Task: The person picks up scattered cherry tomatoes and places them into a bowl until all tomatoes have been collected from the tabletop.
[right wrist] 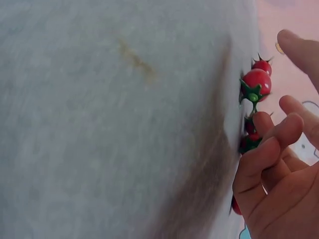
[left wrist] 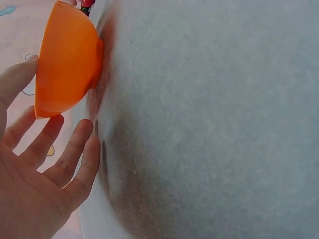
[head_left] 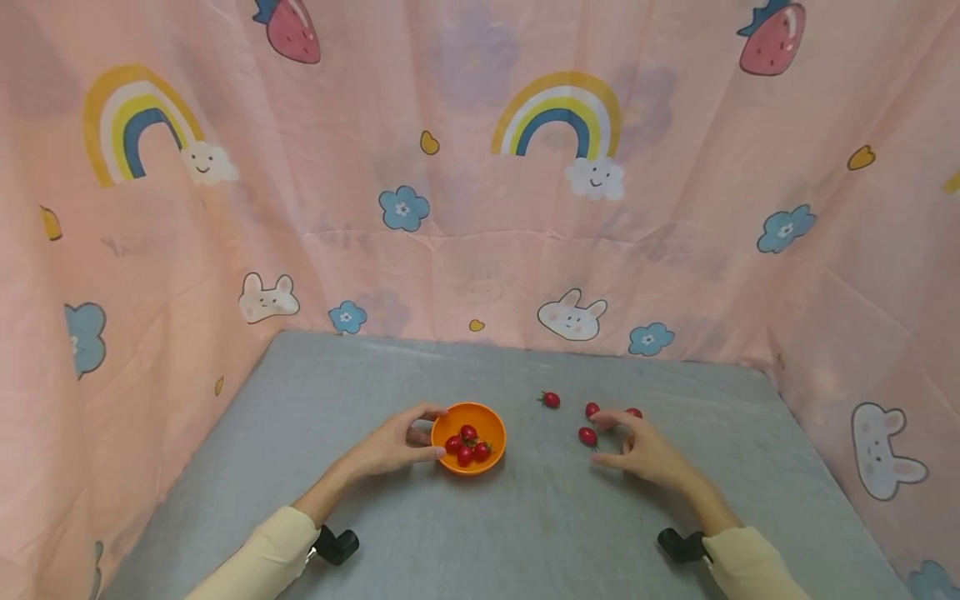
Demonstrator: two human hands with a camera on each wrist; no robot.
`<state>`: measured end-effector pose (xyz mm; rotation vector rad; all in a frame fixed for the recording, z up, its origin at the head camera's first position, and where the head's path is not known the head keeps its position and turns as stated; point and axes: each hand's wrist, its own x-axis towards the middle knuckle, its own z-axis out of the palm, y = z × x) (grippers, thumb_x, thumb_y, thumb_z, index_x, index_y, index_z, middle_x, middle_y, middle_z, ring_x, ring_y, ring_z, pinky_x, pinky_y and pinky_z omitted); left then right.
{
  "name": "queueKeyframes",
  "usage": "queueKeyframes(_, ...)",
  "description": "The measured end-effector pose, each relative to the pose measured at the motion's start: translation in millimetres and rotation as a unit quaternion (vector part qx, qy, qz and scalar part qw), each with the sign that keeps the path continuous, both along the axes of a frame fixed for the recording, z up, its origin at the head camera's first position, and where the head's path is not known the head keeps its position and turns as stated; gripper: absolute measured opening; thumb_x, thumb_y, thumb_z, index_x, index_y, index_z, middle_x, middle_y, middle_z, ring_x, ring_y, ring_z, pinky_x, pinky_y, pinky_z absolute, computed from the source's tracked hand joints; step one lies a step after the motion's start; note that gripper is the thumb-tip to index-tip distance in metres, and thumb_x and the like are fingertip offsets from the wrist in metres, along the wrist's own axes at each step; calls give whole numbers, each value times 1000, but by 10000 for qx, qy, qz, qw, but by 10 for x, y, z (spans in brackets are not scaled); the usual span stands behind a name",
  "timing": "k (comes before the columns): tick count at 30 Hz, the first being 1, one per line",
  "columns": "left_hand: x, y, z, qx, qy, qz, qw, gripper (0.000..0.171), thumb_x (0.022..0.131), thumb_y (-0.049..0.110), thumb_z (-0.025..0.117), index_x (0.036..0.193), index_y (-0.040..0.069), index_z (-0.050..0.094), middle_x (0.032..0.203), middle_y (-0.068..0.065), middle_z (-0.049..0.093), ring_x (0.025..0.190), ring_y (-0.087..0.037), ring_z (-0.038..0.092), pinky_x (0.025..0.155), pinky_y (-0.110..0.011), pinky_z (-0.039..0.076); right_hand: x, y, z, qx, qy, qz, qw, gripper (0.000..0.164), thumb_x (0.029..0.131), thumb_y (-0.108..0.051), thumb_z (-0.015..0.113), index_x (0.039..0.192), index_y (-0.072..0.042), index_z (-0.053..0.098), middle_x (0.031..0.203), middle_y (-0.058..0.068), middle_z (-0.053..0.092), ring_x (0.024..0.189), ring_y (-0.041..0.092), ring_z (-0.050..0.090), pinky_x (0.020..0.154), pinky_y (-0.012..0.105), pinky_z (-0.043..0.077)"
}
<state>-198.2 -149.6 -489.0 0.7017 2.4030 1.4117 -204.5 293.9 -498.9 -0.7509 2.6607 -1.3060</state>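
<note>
My left hand point(head_left: 395, 439) holds an orange bowl point(head_left: 491, 421) by its left side, thumb and fingers spread at the rim. In the left wrist view the thumb point(left wrist: 20, 74) rests at the bowl's edge, the other fingers lower down. Several red cherry tomatoes point(head_left: 467, 447) lie inside the bowl. On the right, my right hand point(head_left: 648, 450) hovers low over the table, thumb and fingers apart. A cherry tomato point(head_left: 587, 437) with a green stem lies just left of its fingertips. More tomatoes lie beyond the hand, one point(head_left: 633, 412) partly hidden behind the fingers.
A grey table point(head_left: 517, 533) spreads under both hands. Another cherry tomato point(head_left: 551, 400) lies between the bowl and the right-hand group. Pink printed curtains point(head_left: 480, 275) stand at the back and on both sides. A black wrist camera point(head_left: 336, 546) sits on the left wrist.
</note>
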Motion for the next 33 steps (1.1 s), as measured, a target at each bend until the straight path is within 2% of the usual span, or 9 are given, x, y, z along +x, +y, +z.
queueKeyframes(3, -2, 1, -11, 47, -1, -42, 10000, 57, 93, 20, 77, 142, 7, 52, 140, -15, 54, 107, -27, 68, 98, -47, 51, -22, -29, -25, 80, 103, -31, 9999, 55, 82, -21, 88, 127, -2, 64, 118, 11, 65, 57, 18, 47, 48, 25, 40)
queueKeyframes(8, 1, 3, -7, 109, -25, -68, 9999, 56, 94, 19, 77, 142, 7, 52, 140, -16, 54, 107, -27, 68, 98, -46, 51, -48, -73, -43, 251, 180, -155, 9994, 46, 83, -19, 88, 122, -4, 68, 114, 5, 67, 89, 27, 57, 60, 25, 45)
queueKeyframes(10, 4, 4, -1, 107, -27, -64, 9999, 56, 94, 20, 77, 142, 7, 52, 140, -16, 54, 107, -27, 68, 98, -46, 51, -55, -86, -44, 341, 192, -201, 9990, 42, 84, -17, 87, 120, -5, 69, 110, 3, 68, 95, 27, 58, 66, 26, 47)
queueKeyframes(14, 2, 8, 4, 137, -21, -91, 9999, 56, 94, 20, 77, 142, 6, 51, 140, -16, 54, 106, -27, 68, 98, -46, 51, -72, -102, -35, 482, 102, -296, 9983, 35, 86, -14, 85, 117, -8, 72, 103, 0, 69, 95, 25, 60, 72, 29, 49)
queueKeyframes(21, 2, 12, 15, 127, -33, -47, 9999, 56, 94, 20, 77, 142, 6, 52, 140, -16, 54, 107, -27, 68, 98, -48, 51, -97, -140, -38, 660, -8, -491, 9966, 30, 87, -14, 84, 114, -10, 73, 100, -3, 68, 97, 23, 60, 76, 33, 51)
queueKeyframes(33, 3, 14, 19, 42, -40, -20, 10000, 56, 94, 20, 77, 142, 5, 52, 140, -15, 54, 107, -27, 68, 99, -48, 50, -81, -228, -19, 873, 88, -347, 9955, 26, 84, -10, 82, 107, -14, 69, 94, -4, 65, 87, 21, 56, 68, 31, 47)
